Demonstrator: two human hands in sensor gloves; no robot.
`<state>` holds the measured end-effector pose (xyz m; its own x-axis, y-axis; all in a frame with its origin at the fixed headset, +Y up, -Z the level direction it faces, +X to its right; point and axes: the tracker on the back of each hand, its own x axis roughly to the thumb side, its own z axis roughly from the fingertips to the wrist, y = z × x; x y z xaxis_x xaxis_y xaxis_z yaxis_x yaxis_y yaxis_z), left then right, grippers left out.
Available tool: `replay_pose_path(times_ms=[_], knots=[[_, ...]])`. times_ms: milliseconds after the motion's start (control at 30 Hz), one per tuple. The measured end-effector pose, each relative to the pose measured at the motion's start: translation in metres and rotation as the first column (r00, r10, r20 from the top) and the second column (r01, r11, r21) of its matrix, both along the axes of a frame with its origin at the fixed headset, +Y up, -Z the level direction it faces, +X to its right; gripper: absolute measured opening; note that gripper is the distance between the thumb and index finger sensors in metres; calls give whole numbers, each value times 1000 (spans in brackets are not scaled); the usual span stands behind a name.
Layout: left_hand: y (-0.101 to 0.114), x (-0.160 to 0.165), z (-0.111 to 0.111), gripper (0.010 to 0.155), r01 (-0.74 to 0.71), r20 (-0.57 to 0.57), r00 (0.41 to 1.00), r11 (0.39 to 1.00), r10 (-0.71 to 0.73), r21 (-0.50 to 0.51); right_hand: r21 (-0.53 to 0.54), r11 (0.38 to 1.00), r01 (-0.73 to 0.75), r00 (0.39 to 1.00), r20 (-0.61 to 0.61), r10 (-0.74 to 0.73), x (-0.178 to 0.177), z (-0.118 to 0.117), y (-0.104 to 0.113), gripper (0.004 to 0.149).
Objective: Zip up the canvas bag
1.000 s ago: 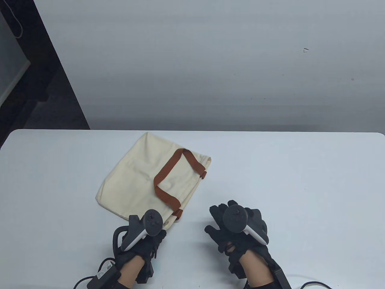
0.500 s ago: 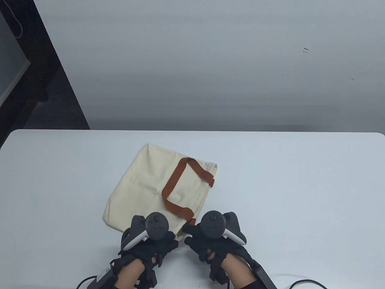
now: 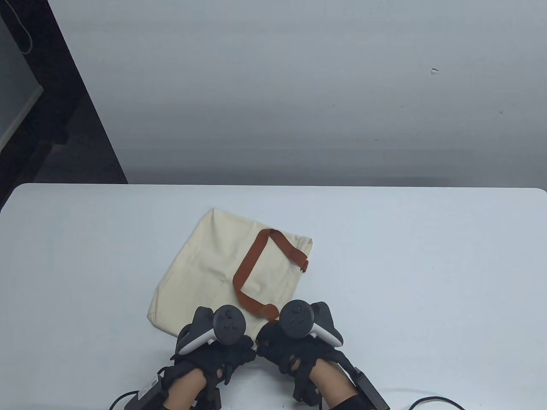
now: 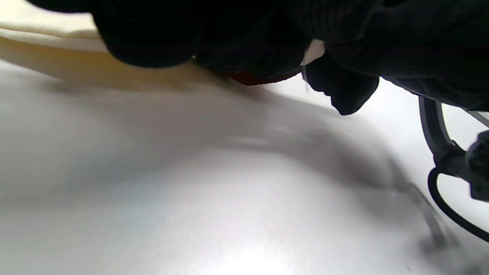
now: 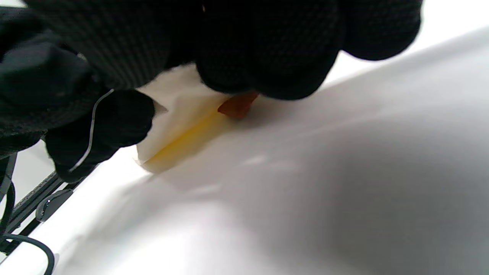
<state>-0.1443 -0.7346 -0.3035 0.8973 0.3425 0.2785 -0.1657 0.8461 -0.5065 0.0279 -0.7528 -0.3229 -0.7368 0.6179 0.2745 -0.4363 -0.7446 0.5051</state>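
A cream canvas bag with a brown handle lies flat on the white table. Both gloved hands meet at its near corner. My left hand grips that corner; in the left wrist view its fingers close over cream cloth. My right hand bunches its fingers down on the bag's edge beside a brown tab. The left hand touches the same corner there. The zipper is hidden under the hands.
Black cables trail from both wrists along the table's near edge, one on the right. The table's far edge meets a grey wall. Dark floor lies beyond the far left corner.
The bag has slid to the right, pulled by my left hand. My right hand has moved left from the bare table onto the bag's near corner, next to the left hand.
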Motion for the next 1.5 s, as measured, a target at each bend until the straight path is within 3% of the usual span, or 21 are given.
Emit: replay_pose_path(times_ms=[133,433,600,733,867,1200,1500], knots=[[0,2,2,42,16,27,1000,1000,-15,-13,-92,993,75,997,7,-74,3,-3,-5,47],[-1,4,3,42,28,45,999,999,-27,-38,-136,984,118,993,9,-118,3,-5,-7,40],[3,4,3,41,-5,32,999,998,7,-55,21,1000,-23,999,-36,24,-7,5,15,41],[4,5,4,41,-3,39,999,998,5,-65,163,969,-185,979,-51,196,-19,16,28,41],[3,5,5,41,15,50,999,997,-11,-81,207,940,-271,959,-24,281,-25,18,27,41],[2,1,6,41,2,39,999,992,2,-122,148,943,-300,953,85,290,-14,2,22,40],[1,-7,4,41,-17,12,1000,985,20,-173,73,954,-292,937,219,271,18,-14,20,40]])
